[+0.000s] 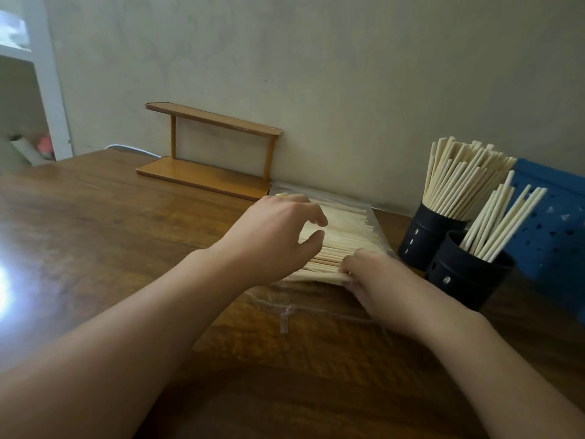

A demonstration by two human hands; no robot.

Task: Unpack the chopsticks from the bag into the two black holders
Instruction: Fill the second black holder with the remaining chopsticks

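Note:
A clear plastic zip bag (pixel 316 299) lies on the wooden table with a flat pile of pale wooden chopsticks (pixel 345 229) in it. My left hand (pixel 272 236) hovers over the pile's left side, fingers loosely curled, thumb near the sticks. My right hand (pixel 373 274) grips the near ends of a few chopsticks at the bag's mouth. Two black perforated holders stand to the right: the far holder (pixel 424 236) is packed with upright chopsticks (pixel 462 179), the near holder (pixel 465 277) has fewer, leaning right.
A small two-tier wooden shelf (pixel 209 150) stands against the wall behind the bag. A blue perforated basket (pixel 550 229) sits behind the holders at the right. The brown table (pixel 110 223) stretches left and toward me; a white shelf unit is at far left.

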